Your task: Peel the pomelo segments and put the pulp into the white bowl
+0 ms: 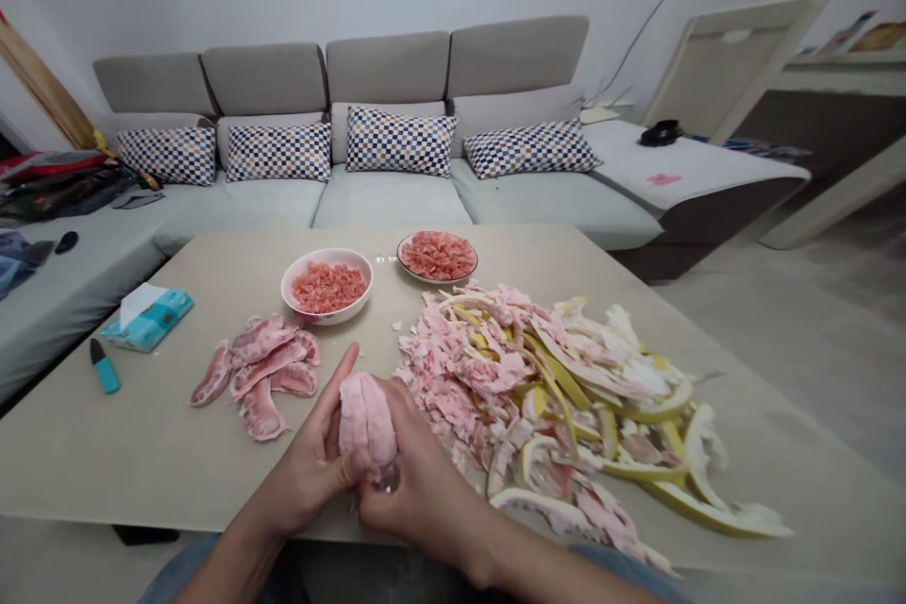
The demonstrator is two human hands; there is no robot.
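Between my two hands is a chunk of pink pomelo (366,425) with pale pith on it, held above the near edge of the table. My left hand (304,472) grips it from the left, thumb across its lower front. My right hand (425,472) is closed round its right side, and part of the chunk is hidden there. Left of the hands lies a loose pile of pomelo segments (265,368) in their skins. To the right spreads a big heap of peel (566,387), yellow rind strips mixed with torn pink pith.
A white bowl (287,288) of pink pulp stands behind the segments, and a plate (439,281) of pulp is farther back. At the left lie a tissue pack (148,316) and a turquoise-handled knife (105,368). A sofa (389,198) with checked cushions lines the wall.
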